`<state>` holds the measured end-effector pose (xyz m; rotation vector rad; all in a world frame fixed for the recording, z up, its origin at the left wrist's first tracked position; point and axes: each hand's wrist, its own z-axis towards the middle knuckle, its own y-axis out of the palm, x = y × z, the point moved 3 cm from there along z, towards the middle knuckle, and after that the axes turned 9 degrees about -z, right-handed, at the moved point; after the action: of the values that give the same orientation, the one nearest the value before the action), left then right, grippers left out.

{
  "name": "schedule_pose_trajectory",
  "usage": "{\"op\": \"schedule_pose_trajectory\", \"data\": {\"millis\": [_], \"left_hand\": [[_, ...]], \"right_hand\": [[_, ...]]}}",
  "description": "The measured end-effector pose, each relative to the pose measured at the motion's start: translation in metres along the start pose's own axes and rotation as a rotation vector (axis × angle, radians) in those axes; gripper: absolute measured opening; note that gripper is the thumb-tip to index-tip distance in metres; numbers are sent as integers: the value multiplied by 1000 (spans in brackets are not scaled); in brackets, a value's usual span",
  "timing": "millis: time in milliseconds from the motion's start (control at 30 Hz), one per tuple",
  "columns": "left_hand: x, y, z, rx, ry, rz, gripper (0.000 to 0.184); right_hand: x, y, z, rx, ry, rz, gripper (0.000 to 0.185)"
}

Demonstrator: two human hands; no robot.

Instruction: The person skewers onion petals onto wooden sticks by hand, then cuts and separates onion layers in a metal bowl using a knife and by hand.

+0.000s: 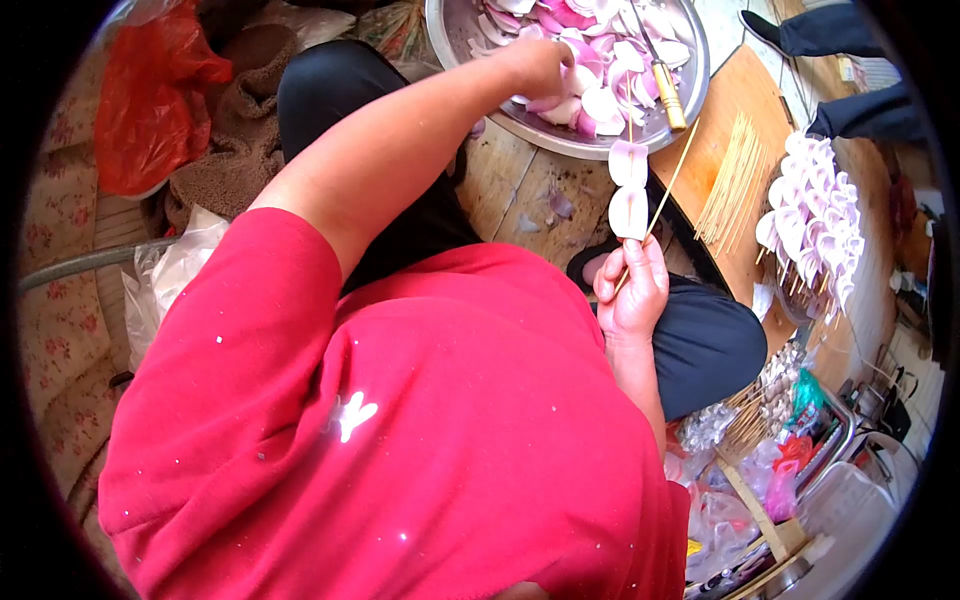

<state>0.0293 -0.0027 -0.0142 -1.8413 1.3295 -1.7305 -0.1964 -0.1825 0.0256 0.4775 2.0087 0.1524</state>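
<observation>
My left hand point(540, 72) reaches over a metal basin point(600, 150) of cut purple-and-white onion pieces point(605, 108). Its fingers are curled down among the pieces, and their tips are hidden. In my right hand point(634, 290) is a thin wooden skewer point(630, 128) with two onion pieces point(628, 212) threaded on it, one above the other. A second bare skewer point(672, 178) slants up and right from the same fingers. A knife with a wooden handle point(669, 96) rests on the onions at the basin's right side.
Bare skewers point(733, 185) lie on a wooden board point(745, 90) right of the basin. Beyond them stands a bunch of filled onion skewers point(815, 215). Another person's dark-trousered legs point(835, 32) show at top right. A red plastic bag point(160, 95) lies at left; bags and more skewers crowd the lower right.
</observation>
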Motion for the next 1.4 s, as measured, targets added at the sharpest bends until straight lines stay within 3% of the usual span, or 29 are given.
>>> {"op": "schedule_pose_trajectory", "data": {"millis": [33,67,167,233,300,367,467,567,700,767,800,833,900,967,1033,1100,1167,1200,1333,1400], "left_hand": [[6,6,-9,-28,17,77,35],[-12,30,5,-77,173,274,39],[-8,35,11,-221,209,444,49],[19,-5,-12,-315,-65,191,47],[21,-18,-17,-443,45,215,38],[18,-23,-16,-569,68,485,38],[7,-48,3,-342,-40,495,44],[7,-93,7,100,-168,263,41],[-28,-114,26,457,-109,28,39],[-57,-108,56,372,-166,49,42],[-75,-98,69,460,-145,65,50],[-46,-95,55,410,-294,-3,57],[-58,-74,65,442,-248,-66,45],[-57,-66,64,505,-188,64,47],[-39,-66,48,267,-254,43,49],[-42,-60,50,225,-171,72,48],[-26,-55,37,-128,-239,-50,38],[-24,-52,33,-156,-302,-111,37],[-26,-45,31,-185,-284,6,34],[-21,-53,28,-53,-151,113,29]], "right_hand": [[0,1,0,3,2,-6,10],[-1,1,0,5,2,-13,10],[1,-1,1,-1,-1,-15,10],[-1,0,0,-2,-6,-15,9],[-1,0,0,9,-3,-12,9],[0,-1,1,-2,-15,-1,9],[-1,1,2,-14,-2,5,10],[-3,2,3,-1,13,-5,10],[-3,2,4,3,9,-6,11],[-4,2,6,0,-7,-9,11],[-4,2,6,-2,-9,-7,11],[-4,2,6,-3,-12,-4,11],[-5,2,7,0,-12,-2,11],[-5,1,8,6,-10,-10,10],[-5,1,8,13,-5,-10,10],[-4,2,9,16,1,-8,10],[-3,3,10,-12,3,-17,8],[-3,3,10,-9,6,-15,8],[-3,4,8,-31,-3,-3,9],[-4,4,8,-31,0,-3,9]]}}
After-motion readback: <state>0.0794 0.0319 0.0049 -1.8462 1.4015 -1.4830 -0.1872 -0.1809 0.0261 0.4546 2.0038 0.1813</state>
